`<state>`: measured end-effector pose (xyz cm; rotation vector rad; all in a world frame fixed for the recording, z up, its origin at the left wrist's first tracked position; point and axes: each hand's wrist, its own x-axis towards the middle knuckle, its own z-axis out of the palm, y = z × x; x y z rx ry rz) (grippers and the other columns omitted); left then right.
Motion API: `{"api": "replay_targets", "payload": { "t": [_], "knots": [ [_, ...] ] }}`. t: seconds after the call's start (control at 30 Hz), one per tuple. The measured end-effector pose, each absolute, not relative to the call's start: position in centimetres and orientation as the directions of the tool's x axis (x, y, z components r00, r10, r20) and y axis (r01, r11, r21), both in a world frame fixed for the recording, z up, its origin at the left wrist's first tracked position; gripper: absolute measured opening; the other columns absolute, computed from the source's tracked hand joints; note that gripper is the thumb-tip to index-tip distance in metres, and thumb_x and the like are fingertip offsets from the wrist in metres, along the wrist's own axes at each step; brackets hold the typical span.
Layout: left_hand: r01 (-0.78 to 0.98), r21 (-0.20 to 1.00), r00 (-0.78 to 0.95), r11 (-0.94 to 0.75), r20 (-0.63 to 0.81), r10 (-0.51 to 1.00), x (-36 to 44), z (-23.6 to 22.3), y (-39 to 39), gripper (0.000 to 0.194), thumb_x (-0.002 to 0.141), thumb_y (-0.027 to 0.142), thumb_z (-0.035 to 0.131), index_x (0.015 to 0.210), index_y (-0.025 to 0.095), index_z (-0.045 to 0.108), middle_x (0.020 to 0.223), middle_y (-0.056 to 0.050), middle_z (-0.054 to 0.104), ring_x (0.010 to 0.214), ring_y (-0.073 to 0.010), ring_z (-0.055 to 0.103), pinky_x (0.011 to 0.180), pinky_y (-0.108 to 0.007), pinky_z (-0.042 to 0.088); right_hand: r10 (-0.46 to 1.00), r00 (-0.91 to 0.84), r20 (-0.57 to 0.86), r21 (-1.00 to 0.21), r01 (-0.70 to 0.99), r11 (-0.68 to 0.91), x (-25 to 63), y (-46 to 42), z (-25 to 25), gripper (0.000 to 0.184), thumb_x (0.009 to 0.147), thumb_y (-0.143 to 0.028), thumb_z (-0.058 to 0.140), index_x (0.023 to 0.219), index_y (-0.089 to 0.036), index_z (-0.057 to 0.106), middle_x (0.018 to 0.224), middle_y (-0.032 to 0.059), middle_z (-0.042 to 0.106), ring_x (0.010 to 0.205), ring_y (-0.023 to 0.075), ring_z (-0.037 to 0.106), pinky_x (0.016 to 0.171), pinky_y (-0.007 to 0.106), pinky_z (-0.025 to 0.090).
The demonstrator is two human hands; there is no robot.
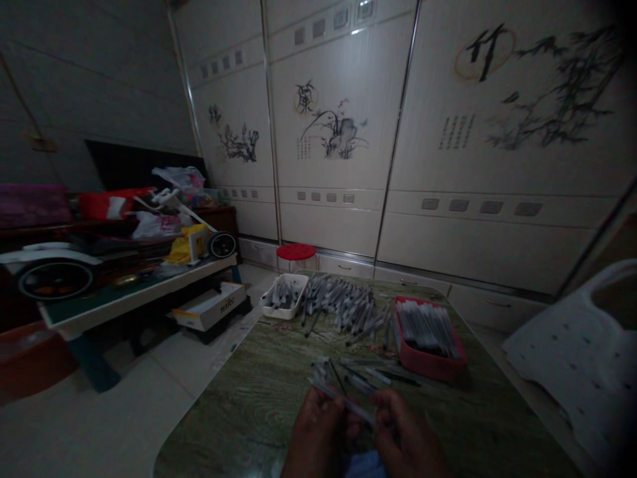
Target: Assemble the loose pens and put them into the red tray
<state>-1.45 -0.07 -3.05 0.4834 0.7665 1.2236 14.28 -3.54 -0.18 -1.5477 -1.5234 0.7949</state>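
Low over the near part of the table, my left hand [318,419] is closed around a slim clear-barrelled pen [349,403], which slants down to the right. At the pen's lower right end, my right hand [401,428] pinches it between thumb and fingers. Just beyond both hands lie several loose pens and pen parts [379,377], some clear and some dark. A large heap of similar pens [343,302] covers the far side of the table. Dim light and slight blur hide the pen's finer details.
A red plastic basket [438,367] full of upright-leaning pens stands at the right of the table [239,398]. At the far left corner sits a white basket [279,313] with short dark-and-clear pieces. A red stool [296,252] is behind; a white chair [572,332] stands right.
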Motion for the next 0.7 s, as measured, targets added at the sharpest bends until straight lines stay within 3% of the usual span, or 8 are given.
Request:
{"api": "replay_targets", "payload": {
  "t": [0.2, 0.4, 0.57, 0.7],
  "knots": [
    [-0.658, 0.686, 0.095, 0.312, -0.335, 0.937, -2.5, -1.3, -0.4, 0.040, 0.073, 0.035, 0.094, 0.091, 0.020, 0.062, 0.084, -0.007, 0.079, 0.070, -0.0179, 0.074, 0.066, -0.026, 0.057, 0.993, 0.110, 0.042, -0.890, 0.455, -0.013, 15.2, -2.9, -0.3, 0.031, 0.093, -0.042, 0.052, 0.113, -0.022, 0.063, 0.082, 0.0009, 0.070, 0.070, 0.0205, 0.067, 0.065, 0.030, 0.046],
    [-0.702, 0.651, 0.006, 0.290, -0.402, 0.916, -3.6, -0.1, -0.2, 0.011, 0.091, 0.020, 0.077, 0.088, 0.018, 0.066, 0.090, -0.010, 0.080, 0.081, -0.0187, 0.078, 0.080, -0.029, 0.063, 0.995, 0.028, 0.098, -0.757, 0.651, 0.056, 16.9, -2.1, -0.5, 0.020, 0.095, -0.032, 0.047, 0.092, -0.022, 0.064, 0.086, 0.0044, 0.069, 0.082, 0.0237, 0.067, 0.074, 0.033, 0.046],
    [-0.710, 0.640, -0.008, 0.293, -0.424, 0.905, -3.7, -0.2, -0.2, 0.011, 0.094, 0.016, 0.073, 0.084, 0.017, 0.068, 0.089, -0.011, 0.079, 0.080, -0.0196, 0.078, 0.078, -0.029, 0.065, 0.997, -0.051, 0.064, -0.615, 0.784, 0.080, 15.3, -2.3, -1.2, 0.010, 0.090, -0.023, 0.055, 0.086, -0.023, 0.064, 0.091, 0.0051, 0.070, 0.084, 0.0239, 0.068, 0.074, 0.033, 0.044],
    [-0.719, 0.629, 0.004, 0.295, -0.421, 0.907, -3.7, -0.4, -0.1, 0.012, 0.090, 0.018, 0.078, 0.083, 0.017, 0.069, 0.088, -0.010, 0.079, 0.078, -0.0197, 0.078, 0.075, -0.028, 0.065, 0.997, -0.033, 0.073, -0.622, 0.779, 0.072, 14.9, -2.3, -2.0, 0.010, 0.086, -0.020, 0.058, 0.083, -0.023, 0.067, 0.090, 0.0049, 0.072, 0.083, 0.0230, 0.068, 0.075, 0.032, 0.044]
  ]
}}
